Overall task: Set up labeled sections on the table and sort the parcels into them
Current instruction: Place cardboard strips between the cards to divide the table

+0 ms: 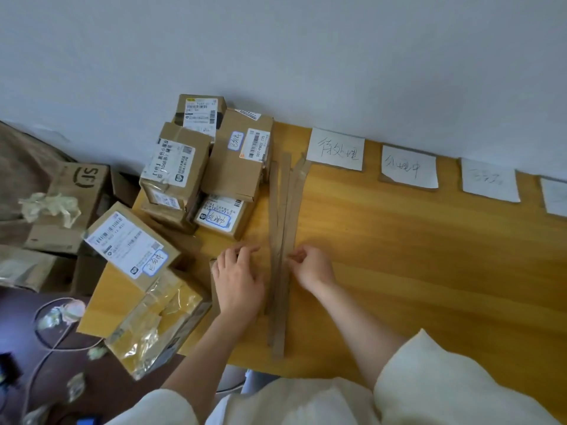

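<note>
Long brown cardboard strips [280,240] lie in a bundle on the wooden table [414,256], running from the wall toward the front edge. My right hand [313,266] pinches the strips' right edge with curled fingers. My left hand [237,276] rests flat with spread fingers on a small cardboard piece [214,289] left of the strips. Several white paper labels with handwriting lie along the wall: one [337,148], another [409,167], a third [489,180]. Cardboard parcels [236,161] with shipping stickers are piled at the table's left end.
A parcel with a white label [129,240] and a tape-covered box [153,323] sit at the table's left front. Off the table to the left lie an SF-marked box [76,191], crumpled tape and a cable [58,342] on the dark floor. A white wall stands behind.
</note>
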`<state>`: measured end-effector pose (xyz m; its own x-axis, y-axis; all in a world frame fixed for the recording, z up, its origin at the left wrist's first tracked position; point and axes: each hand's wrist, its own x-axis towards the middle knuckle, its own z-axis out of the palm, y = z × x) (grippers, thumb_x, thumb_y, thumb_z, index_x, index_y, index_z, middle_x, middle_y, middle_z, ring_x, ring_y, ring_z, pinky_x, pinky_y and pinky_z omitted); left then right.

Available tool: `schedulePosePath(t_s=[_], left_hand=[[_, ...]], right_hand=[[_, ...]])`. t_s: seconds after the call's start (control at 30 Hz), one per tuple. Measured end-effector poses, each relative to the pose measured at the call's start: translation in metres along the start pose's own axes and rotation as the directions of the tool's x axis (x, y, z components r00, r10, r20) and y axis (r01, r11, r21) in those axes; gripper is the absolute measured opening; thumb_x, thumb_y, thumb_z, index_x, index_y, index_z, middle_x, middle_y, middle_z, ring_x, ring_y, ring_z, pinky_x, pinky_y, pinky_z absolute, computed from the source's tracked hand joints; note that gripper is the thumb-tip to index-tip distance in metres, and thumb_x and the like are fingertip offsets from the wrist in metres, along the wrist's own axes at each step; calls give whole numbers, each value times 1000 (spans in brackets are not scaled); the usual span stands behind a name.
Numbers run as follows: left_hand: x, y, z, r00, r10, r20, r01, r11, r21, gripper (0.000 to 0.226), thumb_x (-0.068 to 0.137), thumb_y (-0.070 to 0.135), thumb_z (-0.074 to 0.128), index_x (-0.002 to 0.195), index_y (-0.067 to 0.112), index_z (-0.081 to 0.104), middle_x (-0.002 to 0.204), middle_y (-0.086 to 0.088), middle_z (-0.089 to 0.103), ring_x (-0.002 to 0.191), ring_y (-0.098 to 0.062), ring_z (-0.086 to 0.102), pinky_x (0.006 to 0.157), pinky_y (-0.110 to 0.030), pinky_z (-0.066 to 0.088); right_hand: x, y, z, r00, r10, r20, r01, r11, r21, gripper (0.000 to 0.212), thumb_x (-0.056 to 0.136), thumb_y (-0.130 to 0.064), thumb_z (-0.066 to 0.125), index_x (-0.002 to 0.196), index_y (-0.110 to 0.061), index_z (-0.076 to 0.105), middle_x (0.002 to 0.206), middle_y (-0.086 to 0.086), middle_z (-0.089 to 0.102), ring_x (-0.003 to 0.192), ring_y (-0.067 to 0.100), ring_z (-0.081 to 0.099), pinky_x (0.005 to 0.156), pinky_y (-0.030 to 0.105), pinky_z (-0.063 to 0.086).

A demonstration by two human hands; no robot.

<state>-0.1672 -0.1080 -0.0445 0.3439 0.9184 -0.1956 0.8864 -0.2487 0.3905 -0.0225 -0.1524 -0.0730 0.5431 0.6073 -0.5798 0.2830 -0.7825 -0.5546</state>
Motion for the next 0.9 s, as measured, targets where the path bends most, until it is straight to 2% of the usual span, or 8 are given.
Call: schedulePosePath(t_s=[0.13, 0.3, 0.4, 0.53, 0.73, 0.9], left_hand=[[3, -9, 0, 998, 47, 38, -47, 999, 4, 43, 82, 22, 66, 122, 32, 56, 129, 3, 52, 126, -21, 40, 113, -42, 17], [4, -10, -4, 995, 67, 72, -69, 997, 17, 41, 82, 23, 66, 122, 33, 57, 131, 6, 51, 127, -20, 38, 113, -41, 15], [4, -11, -4, 995, 72, 70, -73, 997, 6, 41, 82, 23, 66, 121, 34, 57, 132, 7, 50, 128, -18, 37, 113, -40, 15], [4, -10, -4, 995, 74, 61, -73, 997, -17, 39, 84, 23, 65, 119, 36, 58, 132, 8, 50, 129, -17, 36, 113, -39, 13], [4, -10, -5, 996, 70, 57, -68, 997, -39, 37, 84, 21, 64, 119, 34, 59, 132, 8, 51, 128, -17, 36, 113, -39, 14], [4, -9, -6, 996, 61, 60, -59, 998, -39, 40, 82, 21, 66, 119, 34, 58, 130, 7, 53, 126, -18, 39, 113, -40, 15]], right_hand=[[12, -23, 12, 999, -39, 2, 39, 996, -84, 30, 91, -39, 62, 111, -16, 60, 104, 4, 67, 95, 26, 63, 68, 28, 42], [22, -39, 22, 998, -18, -55, 7, 981, -196, 38, 89, -41, 64, 113, -11, 59, 107, 9, 69, 102, 31, 64, 70, 29, 43], [26, -43, 25, 996, 0, -86, -18, 978, -208, 35, 90, -36, 65, 111, -8, 60, 109, 11, 69, 102, 31, 64, 71, 30, 46], [28, -48, 24, 993, 21, -120, -42, 983, -176, 38, 91, -30, 65, 118, -4, 57, 114, 13, 66, 107, 32, 62, 75, 30, 47], [36, -49, 26, 996, 40, -86, -51, 991, -122, 25, 91, -30, 65, 99, -7, 69, 101, 11, 71, 97, 29, 66, 66, 25, 40], [27, -50, 16, 992, -35, -124, 29, 998, -51, 21, 93, -32, 61, 96, -11, 63, 92, 3, 65, 84, 24, 61, 65, 28, 44]])
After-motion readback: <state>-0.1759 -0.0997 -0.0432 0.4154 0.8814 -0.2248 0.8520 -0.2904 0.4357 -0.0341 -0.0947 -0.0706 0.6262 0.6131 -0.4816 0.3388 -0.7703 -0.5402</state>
